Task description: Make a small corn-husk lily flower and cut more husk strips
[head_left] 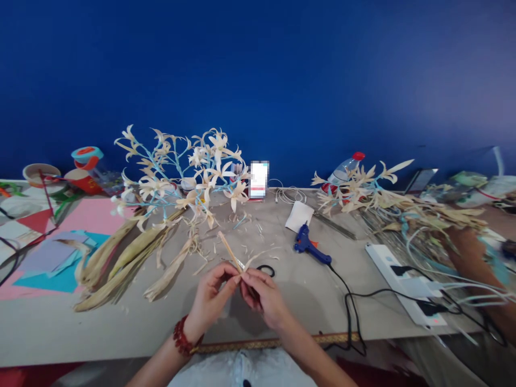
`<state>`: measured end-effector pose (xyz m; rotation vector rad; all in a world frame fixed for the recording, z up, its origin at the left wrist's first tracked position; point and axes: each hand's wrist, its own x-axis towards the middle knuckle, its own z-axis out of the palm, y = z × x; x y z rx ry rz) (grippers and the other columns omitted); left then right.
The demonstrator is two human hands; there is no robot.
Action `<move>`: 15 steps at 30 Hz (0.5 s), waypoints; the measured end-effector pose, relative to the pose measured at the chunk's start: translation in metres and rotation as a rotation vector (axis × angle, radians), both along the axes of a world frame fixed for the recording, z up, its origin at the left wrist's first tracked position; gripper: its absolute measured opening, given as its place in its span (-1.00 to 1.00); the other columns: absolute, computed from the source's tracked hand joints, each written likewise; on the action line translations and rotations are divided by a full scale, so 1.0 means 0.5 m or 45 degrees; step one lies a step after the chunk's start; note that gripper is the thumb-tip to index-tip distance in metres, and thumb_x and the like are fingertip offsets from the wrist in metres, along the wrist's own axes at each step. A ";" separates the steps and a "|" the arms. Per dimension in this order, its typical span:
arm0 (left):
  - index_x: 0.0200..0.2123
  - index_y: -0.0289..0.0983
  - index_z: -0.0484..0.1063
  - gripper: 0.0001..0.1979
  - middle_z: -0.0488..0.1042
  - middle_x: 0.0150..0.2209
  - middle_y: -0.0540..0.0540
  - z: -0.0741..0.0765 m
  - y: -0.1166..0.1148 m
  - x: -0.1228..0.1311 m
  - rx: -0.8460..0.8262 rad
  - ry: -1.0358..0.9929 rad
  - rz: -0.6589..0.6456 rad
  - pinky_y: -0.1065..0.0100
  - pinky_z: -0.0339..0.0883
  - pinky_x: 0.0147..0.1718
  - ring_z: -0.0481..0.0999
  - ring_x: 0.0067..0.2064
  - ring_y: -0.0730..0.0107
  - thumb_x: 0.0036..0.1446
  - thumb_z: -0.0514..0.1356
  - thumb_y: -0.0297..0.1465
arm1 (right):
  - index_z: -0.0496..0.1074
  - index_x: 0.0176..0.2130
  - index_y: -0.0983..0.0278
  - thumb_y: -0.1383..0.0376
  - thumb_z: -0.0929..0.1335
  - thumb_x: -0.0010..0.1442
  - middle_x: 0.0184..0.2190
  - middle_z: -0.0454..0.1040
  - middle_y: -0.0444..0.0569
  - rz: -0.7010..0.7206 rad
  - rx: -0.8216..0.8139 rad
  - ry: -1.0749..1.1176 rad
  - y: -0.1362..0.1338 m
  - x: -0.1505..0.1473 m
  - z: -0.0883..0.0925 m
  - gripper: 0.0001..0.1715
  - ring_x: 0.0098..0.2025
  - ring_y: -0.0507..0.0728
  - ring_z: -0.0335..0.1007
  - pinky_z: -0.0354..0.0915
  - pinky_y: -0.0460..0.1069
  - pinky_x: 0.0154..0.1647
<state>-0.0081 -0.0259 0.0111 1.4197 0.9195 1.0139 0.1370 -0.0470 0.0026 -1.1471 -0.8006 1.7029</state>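
My left hand (217, 285), with a red bead bracelet (184, 336) at the wrist, has its fingers closed around a narrow strip of dried corn husk (229, 248). The strip points up and to the left from the fingertips. Close against it, my right hand (262, 295) pinches near the strip's lower end, and a thin curled husk piece (258, 257) sticks out there. A small shiny piece shows between the fingertips; its kind cannot be made out. Just beyond the right hand lies a black ring-shaped thing (266, 270), partly hidden.
Husk flower sprays (181, 172) stand at the back left, above dried corn husks (133, 252) and coloured paper (52, 263). Rightward are a blue glue gun (312, 248), its cord, a white power strip (403, 285) and more husk flowers (363, 180). A phone (259, 180) stands behind.
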 end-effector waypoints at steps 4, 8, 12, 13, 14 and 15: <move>-0.34 -0.28 0.41 -0.89 0.39 -0.42 0.00 0.004 -0.002 -0.004 -0.049 -0.061 -0.049 0.45 0.27 -0.41 0.36 -0.41 0.46 0.19 0.17 -0.36 | 0.33 -0.55 0.30 -0.05 0.39 0.05 -0.74 0.20 -0.25 0.028 -0.031 0.040 -0.003 0.003 0.008 -0.52 -0.75 -0.10 -0.02 -0.21 -0.16 -0.77; -0.35 -0.28 0.41 -0.89 0.42 -0.43 -0.01 0.017 0.001 -0.011 0.015 0.010 -0.087 0.44 0.26 -0.38 0.38 -0.38 0.44 0.19 0.17 -0.37 | 0.34 -0.56 0.32 -0.02 0.42 0.02 -0.70 0.24 -0.23 0.014 0.054 0.012 -0.004 0.006 0.025 -0.52 -0.71 -0.11 0.05 -0.14 -0.17 -0.72; -0.37 -0.28 0.42 -0.88 0.44 -0.43 -0.02 0.018 0.001 -0.012 0.079 0.040 -0.115 0.42 0.26 -0.35 0.40 -0.37 0.43 0.20 0.15 -0.39 | 0.32 -0.61 0.32 -0.01 0.42 0.01 -0.75 0.22 -0.24 0.035 -0.007 0.043 -0.007 0.005 0.036 -0.51 -0.74 -0.11 0.03 -0.17 -0.17 -0.75; -0.38 -0.27 0.42 -0.88 0.44 -0.43 -0.02 0.016 0.001 -0.011 0.115 0.033 -0.102 0.42 0.26 -0.34 0.40 -0.37 0.43 0.20 0.15 -0.39 | 0.32 -0.61 0.32 0.00 0.41 0.02 -0.76 0.21 -0.24 0.037 -0.043 0.079 -0.008 0.003 0.035 -0.52 -0.75 -0.11 0.00 -0.19 -0.17 -0.76; -0.38 -0.27 0.41 -0.88 0.44 -0.43 -0.02 0.014 0.000 -0.010 0.151 0.019 -0.092 0.42 0.26 -0.34 0.40 -0.37 0.42 0.20 0.15 -0.40 | 0.31 -0.61 0.31 0.01 0.41 0.01 -0.77 0.21 -0.24 0.039 -0.076 0.126 -0.009 0.002 0.034 -0.53 -0.77 -0.11 -0.03 -0.21 -0.16 -0.78; -0.38 -0.27 0.41 -0.89 0.44 -0.44 -0.02 0.012 0.000 -0.009 0.182 0.001 -0.081 0.42 0.26 -0.34 0.40 -0.37 0.43 0.21 0.14 -0.41 | 0.31 -0.60 0.31 0.02 0.41 0.01 -0.79 0.21 -0.24 0.053 -0.101 0.184 -0.009 0.001 0.032 -0.55 -0.78 -0.11 -0.07 -0.23 -0.16 -0.79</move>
